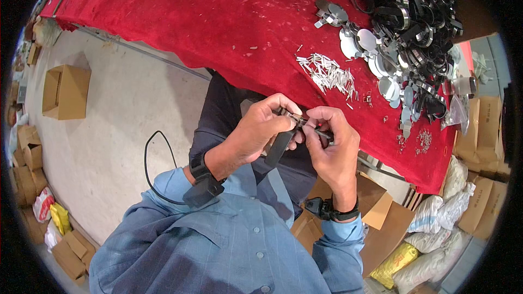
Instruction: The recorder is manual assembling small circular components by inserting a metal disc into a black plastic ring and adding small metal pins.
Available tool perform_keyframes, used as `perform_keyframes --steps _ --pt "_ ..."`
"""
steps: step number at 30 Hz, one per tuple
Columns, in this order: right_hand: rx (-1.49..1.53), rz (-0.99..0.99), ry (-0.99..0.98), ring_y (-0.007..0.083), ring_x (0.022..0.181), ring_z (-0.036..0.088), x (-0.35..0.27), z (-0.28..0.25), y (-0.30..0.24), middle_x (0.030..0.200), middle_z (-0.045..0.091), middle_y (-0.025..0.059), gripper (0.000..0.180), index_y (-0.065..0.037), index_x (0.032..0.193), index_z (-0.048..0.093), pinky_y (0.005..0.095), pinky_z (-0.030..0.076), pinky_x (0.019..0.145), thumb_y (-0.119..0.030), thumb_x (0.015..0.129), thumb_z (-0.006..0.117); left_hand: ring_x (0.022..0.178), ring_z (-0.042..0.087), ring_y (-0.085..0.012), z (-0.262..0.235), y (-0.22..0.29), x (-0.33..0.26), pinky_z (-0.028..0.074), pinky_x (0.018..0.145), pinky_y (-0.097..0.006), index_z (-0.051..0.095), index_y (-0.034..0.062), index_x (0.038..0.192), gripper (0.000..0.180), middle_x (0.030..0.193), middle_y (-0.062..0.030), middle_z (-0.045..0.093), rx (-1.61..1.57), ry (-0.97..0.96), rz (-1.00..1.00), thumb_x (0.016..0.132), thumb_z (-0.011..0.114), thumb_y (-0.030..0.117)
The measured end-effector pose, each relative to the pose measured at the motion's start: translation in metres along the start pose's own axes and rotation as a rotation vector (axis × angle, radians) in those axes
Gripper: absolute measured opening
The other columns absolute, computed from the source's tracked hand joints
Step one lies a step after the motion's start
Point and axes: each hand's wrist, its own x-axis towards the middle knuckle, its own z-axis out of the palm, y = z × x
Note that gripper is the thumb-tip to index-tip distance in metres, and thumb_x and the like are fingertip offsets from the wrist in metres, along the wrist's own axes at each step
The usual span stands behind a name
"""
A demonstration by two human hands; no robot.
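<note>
Black strap w/ metal end, hanging tilted from both hands, just below red table edge.

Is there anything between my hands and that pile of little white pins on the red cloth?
Nothing visible blocks the way. Both the left hand and the right hand hold a black strap just below the table edge, and the red cloth between them and the white pins shows only tiny specks.
</note>
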Motion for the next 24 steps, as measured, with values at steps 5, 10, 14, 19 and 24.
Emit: perform_keyframes --steps 5,10,14,19,24 --pt "-0.092 -0.191 0.044 0.0231 0.077 0.07 -0.001 0.004 0.004 0.088 0.067 0.0125 0.031 -0.003 0.107 0.064 0.0323 0.055 0.068 0.01 0.079 0.07 0.078 0.068 -0.0164 -0.002 -0.001 0.001 0.059 0.067 -0.029 0.058 0.0016 0.112 0.018 0.095 -0.0117 0.067 -0.044 -0.017 -0.03 0.094 0.057 0.003" --pt "0.023 -0.055 0.024 0.0201 0.075 0.07 -0.003 0.006 0.009 0.087 0.068 0.0115 0.029 -0.003 0.107 0.063 0.0308 0.055 0.068 0.009 0.081 0.07 0.08 0.068 -0.0174 -0.004 -0.005 0.002 0.057 0.067 -0.03 0.058 0.0026 0.113 0.019 0.097 -0.0117 0.067 -0.023 -0.025 -0.002 0.094 0.058 0.006" --pt "0.152 0.051 0.046 0.0143 0.072 0.069 -0.005 0.006 0.01 0.083 0.069 0.0092 0.025 -0.002 0.105 0.062 0.0288 0.054 0.067 0.009 0.084 0.068 0.082 0.069 -0.018 -0.007 -0.008 0.003 0.056 0.067 -0.03 0.058 0.0029 0.114 0.019 0.099 -0.0112 0.068 0.005 -0.052 -0.019 0.096 0.06 0.008" --pt "0.196 0.073 0.063 0.0118 0.071 0.068 -0.006 0.008 0.013 0.082 0.069 0.0078 0.021 0.0 0.104 0.061 0.0272 0.053 0.067 0.009 0.086 0.067 0.08 0.069 -0.0171 -0.005 -0.008 0.003 0.056 0.067 -0.03 0.058 0.0022 0.115 0.02 0.098 -0.0102 0.068 0.049 -0.04 0.003 0.096 0.061 0.008" --pt "0.257 0.074 0.072 0.0101 0.072 0.066 -0.005 0.008 0.01 0.082 0.069 0.0068 0.017 0.0 0.103 0.061 0.0264 0.052 0.067 0.008 0.089 0.066 0.072 0.068 -0.0141 0.001 -0.006 0.001 0.056 0.063 -0.027 0.058 0.0019 0.115 0.022 0.092 -0.0118 0.069 0.025 0.007 0.006 0.093 0.059 0.002"
